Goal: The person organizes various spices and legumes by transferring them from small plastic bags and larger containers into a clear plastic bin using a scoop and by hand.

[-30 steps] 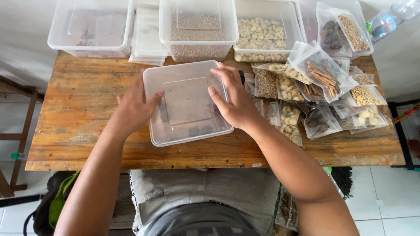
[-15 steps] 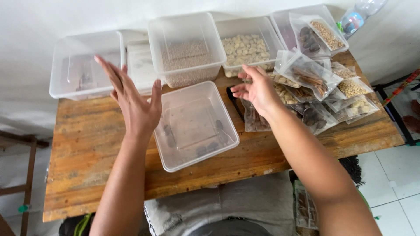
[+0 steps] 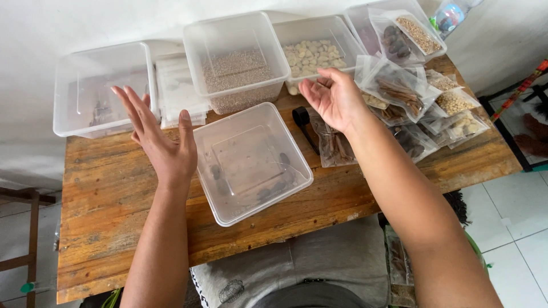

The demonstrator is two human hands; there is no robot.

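Observation:
A clear square plastic container (image 3: 251, 162) sits on the wooden table (image 3: 108, 188) in front of me, with a few dark pieces in its bottom. My left hand (image 3: 160, 140) hovers open just left of it, palm turned inward, fingers spread. Raised above the table to the container's right, my right hand (image 3: 331, 97) is open with loosely curled fingers and holds nothing. Under it lie a black scoop (image 3: 301, 118) and a clear bag of brown sticks (image 3: 334, 147).
Along the far edge stand clear tubs: a nearly empty one (image 3: 103, 88), one of small grain (image 3: 237, 63), one of pale nuts (image 3: 314, 51). A stack of flat bags (image 3: 180, 88) lies between tubs. Several filled spice bags (image 3: 422, 97) crowd the right side.
Both hands have let go of the clear container and lifted off it, the left to its left side, the right up and to the right. The view has tilted.

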